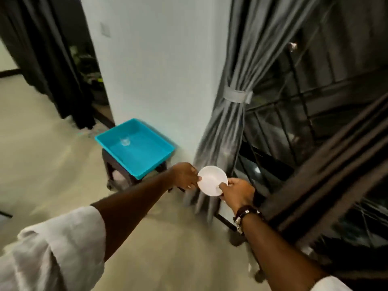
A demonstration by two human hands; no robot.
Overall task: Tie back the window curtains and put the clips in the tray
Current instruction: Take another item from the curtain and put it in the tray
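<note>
**Both hands on white dish, tray not yet reached**

Nearest: two forearms reached forward from rolled white sleeves (63,244). Right wrist wore a dark bracelet (244,215).

Left hand (185,175) came in from the left, fingers curled onto the left rim of a round white dish (212,180). Right hand (238,192) pinched the lower right rim, thumb on top. So both grips were closed on the dish, held roughly level above the floor (52,164). Looked like a hand-to-hand transfer, but I couldn't tell which way.

Clips: couldn't see any in the dish; frame was blurred. One faint clear object (125,141) sat in the blue tray (105,138), near its far-left corner; couldn't confirm what it was.

Tray sat on a dark stool (117,169) past the left hand, against the white wall (157,70), overhanging the stool's right edge.

Beyond the dish: grey curtain (235,59) was already gathered and held by a grey tie-back (237,96). Dark curtain (315,185) on the right hung loose across the window grille (294,114), untied.

Risks, my read:
- Rim-only pinch from both sides; if one hand let go early the dish could tip and dump anything inside.
- Overhanging tray could rock off the stool if nudged or loaded on the overhanging side.
- Loose dark curtain close by the right wrist could snag the bracelet.
</note>
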